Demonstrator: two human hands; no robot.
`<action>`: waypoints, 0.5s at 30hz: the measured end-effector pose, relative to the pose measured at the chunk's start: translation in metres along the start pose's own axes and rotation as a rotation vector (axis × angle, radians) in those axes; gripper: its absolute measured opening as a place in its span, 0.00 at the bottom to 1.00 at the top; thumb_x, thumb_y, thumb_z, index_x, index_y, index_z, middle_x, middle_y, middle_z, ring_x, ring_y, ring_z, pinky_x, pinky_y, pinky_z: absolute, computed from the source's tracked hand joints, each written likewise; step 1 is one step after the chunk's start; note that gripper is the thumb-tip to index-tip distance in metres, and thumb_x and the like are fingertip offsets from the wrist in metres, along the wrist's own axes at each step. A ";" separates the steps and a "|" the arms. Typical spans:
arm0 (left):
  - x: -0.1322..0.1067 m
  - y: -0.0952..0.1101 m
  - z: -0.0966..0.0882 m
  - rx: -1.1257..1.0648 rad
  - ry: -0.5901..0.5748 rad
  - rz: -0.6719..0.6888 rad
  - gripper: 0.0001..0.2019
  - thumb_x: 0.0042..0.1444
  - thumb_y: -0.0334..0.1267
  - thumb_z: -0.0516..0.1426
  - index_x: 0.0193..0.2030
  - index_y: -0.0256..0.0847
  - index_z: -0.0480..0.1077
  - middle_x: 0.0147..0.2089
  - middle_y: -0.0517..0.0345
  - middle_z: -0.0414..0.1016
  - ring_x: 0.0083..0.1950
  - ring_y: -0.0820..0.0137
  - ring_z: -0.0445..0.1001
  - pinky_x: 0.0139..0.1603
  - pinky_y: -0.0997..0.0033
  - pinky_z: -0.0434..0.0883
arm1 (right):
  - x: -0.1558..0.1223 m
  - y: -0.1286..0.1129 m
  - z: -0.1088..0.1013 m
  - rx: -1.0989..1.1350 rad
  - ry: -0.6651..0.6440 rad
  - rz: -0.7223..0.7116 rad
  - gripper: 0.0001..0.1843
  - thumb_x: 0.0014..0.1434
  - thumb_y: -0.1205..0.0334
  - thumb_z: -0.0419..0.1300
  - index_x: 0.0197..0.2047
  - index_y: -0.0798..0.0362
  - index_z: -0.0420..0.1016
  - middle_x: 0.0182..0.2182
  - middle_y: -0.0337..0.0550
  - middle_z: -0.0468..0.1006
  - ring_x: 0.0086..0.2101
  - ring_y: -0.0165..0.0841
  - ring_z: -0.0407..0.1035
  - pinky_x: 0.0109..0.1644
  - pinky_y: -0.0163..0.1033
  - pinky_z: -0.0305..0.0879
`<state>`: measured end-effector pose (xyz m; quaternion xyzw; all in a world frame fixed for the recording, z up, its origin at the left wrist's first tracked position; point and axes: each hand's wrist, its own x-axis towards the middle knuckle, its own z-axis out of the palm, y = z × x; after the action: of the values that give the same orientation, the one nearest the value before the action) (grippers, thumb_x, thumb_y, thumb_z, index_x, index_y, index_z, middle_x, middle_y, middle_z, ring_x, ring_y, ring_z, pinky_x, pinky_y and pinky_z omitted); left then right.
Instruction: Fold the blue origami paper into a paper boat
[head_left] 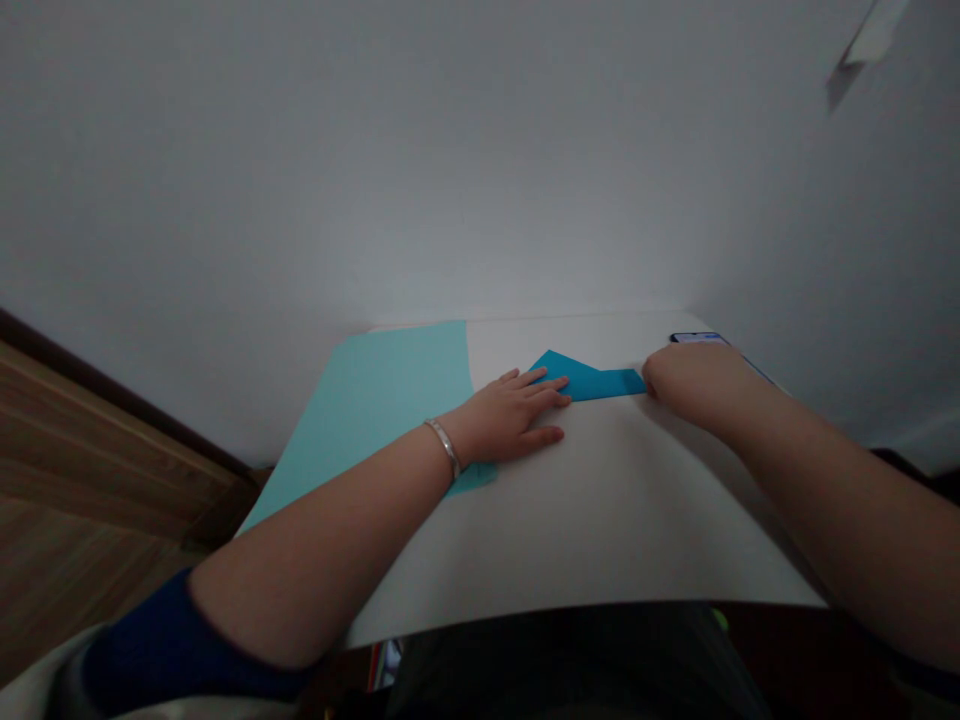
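Observation:
A folded sheet of blue paper (592, 382) lies flat on the white table (585, 520), with a raised peak on its left part and a narrow strip on its right. My left hand (517, 412) rests on the paper's left end, fingers spread and flat, thumb on the tabletop. At the strip's right tip is my right hand (686, 378), its fingers curled closed against the paper. The back of that hand hides most of its fingertips. A silver bracelet circles my left wrist.
A large pale turquoise sheet (382, 400) covers the table's left side, partly under my left forearm. Behind my right hand lies a phone (696, 337). A grey-white wall (450, 170) rises at the table's back edge. Wooden furniture (90, 480) stands at the left.

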<state>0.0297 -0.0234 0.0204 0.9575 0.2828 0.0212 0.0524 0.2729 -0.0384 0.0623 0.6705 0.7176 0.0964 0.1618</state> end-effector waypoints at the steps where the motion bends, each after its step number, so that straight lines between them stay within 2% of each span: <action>1: 0.000 0.000 0.000 0.001 0.000 0.000 0.25 0.65 0.50 0.47 0.65 0.42 0.57 0.72 0.55 0.48 0.72 0.58 0.44 0.69 0.49 0.45 | 0.000 0.002 0.002 -0.010 0.026 0.003 0.13 0.51 0.69 0.56 0.34 0.55 0.82 0.28 0.60 0.79 0.32 0.49 0.74 0.33 0.47 0.66; 5: 0.000 -0.001 0.001 0.003 0.001 0.003 0.25 0.65 0.50 0.47 0.65 0.42 0.57 0.72 0.55 0.48 0.72 0.58 0.44 0.69 0.50 0.46 | -0.002 0.006 0.003 -0.034 0.154 0.034 0.12 0.51 0.68 0.55 0.31 0.52 0.81 0.29 0.57 0.79 0.31 0.47 0.74 0.31 0.46 0.66; 8: 0.000 -0.002 0.002 0.002 0.010 0.015 0.26 0.65 0.51 0.47 0.66 0.43 0.56 0.72 0.55 0.48 0.72 0.57 0.44 0.69 0.49 0.46 | -0.004 0.000 0.000 0.044 0.249 0.012 0.14 0.55 0.65 0.52 0.33 0.50 0.80 0.34 0.53 0.81 0.33 0.46 0.74 0.33 0.48 0.67; 12: 0.001 -0.001 0.001 0.028 0.006 0.028 0.26 0.65 0.51 0.45 0.67 0.46 0.53 0.72 0.54 0.46 0.72 0.55 0.44 0.68 0.44 0.43 | 0.003 -0.022 0.009 0.374 0.384 -0.236 0.17 0.59 0.56 0.52 0.46 0.49 0.77 0.45 0.47 0.79 0.43 0.42 0.72 0.45 0.47 0.69; 15: 0.002 0.000 0.000 0.048 0.002 0.020 0.27 0.65 0.52 0.45 0.68 0.45 0.52 0.72 0.53 0.47 0.72 0.55 0.43 0.68 0.43 0.41 | 0.016 -0.037 0.029 0.476 0.422 -0.397 0.23 0.62 0.58 0.50 0.58 0.53 0.69 0.56 0.50 0.72 0.55 0.41 0.64 0.59 0.47 0.60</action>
<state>0.0314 -0.0226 0.0200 0.9612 0.2737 0.0160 0.0290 0.2486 -0.0282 0.0203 0.5026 0.8535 0.0296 -0.1345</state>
